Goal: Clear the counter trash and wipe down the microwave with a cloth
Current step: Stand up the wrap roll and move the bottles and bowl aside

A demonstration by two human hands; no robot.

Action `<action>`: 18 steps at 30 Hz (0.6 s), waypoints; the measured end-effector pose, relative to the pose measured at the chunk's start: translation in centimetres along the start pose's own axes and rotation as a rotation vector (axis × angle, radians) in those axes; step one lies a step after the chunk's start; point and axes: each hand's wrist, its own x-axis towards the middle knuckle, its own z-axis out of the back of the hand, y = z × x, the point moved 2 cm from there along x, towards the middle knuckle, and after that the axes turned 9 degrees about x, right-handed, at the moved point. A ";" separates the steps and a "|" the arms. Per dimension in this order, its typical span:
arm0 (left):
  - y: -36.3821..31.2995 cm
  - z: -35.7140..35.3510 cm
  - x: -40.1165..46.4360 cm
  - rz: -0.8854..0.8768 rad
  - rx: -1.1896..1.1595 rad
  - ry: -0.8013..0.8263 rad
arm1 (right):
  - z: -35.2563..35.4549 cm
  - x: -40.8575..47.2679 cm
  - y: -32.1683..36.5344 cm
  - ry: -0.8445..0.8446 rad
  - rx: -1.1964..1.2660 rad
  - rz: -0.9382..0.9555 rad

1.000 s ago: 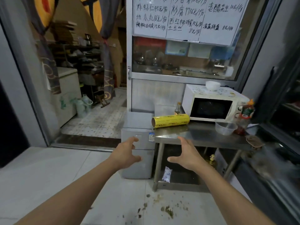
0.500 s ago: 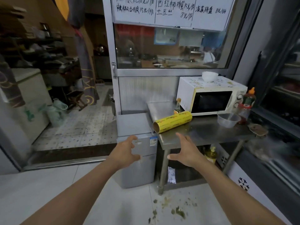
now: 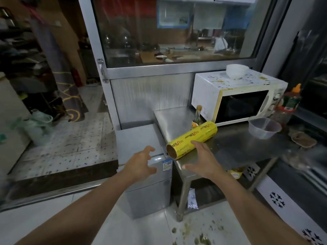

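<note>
The steel counter (image 3: pixel 238 149) stretches ahead and to my right, smooth and dull-shiny, its far right end smeared out by blur. At its back stands the microwave (image 3: pixel 235 96), a boxy white and cream shell with a dark glass door, well beyond both my hands; its top is speckled with yellowish splatter, and a white bowl (image 3: pixel 237 71) sits on it. Left of the counter, lower down, is a small grey fridge (image 3: pixel 141 138) with a flat top. Nearest my grip lies a yellow roll of cling film (image 3: pixel 192 138), a long cylinder with an open cardboard core facing me, slanting across the counter's front corner. My right hand (image 3: pixel 203 161) hovers just in front of it, fingers spread and loosely bent, holding nothing; whether the fingertips touch the roll I cannot tell. My left hand (image 3: pixel 139 161) hangs over the fridge, fingers clawed apart, empty too. Further right stand a clear plastic tub (image 3: pixel 263 128) and, behind it, a sauce bottle (image 3: pixel 290 103) with an orange cap. A thin glass bottle (image 3: pixel 197 115) is half hidden behind the roll. A brown scrap (image 3: pixel 303 140) by the tub is too blurred to identify.
</note>
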 end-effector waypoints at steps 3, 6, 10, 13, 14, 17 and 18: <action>0.3 -0.7 3.6 -0.035 0.031 0.034 | -0.8 2.1 -1.0 -0.003 -0.003 -0.061; 0.6 -1.3 7.3 -0.077 0.054 0.058 | -1.6 4.2 -2.1 -0.028 -0.004 -0.103; 1.8 -2.6 12.7 -0.143 0.058 0.114 | -3.3 6.7 -3.5 -0.062 0.009 -0.202; 2.7 -3.7 16.6 -0.241 0.063 0.168 | -5.2 8.6 -4.1 -0.077 0.015 -0.295; 3.1 -4.1 17.9 -0.277 0.063 0.189 | -5.8 9.2 -4.3 -0.083 0.020 -0.326; 4.1 -5.3 21.5 -0.374 0.063 0.260 | -7.8 10.6 -4.5 -0.121 0.036 -0.389; 4.3 -5.6 22.5 -0.408 0.056 0.286 | -8.4 11.0 -4.6 -0.143 0.048 -0.408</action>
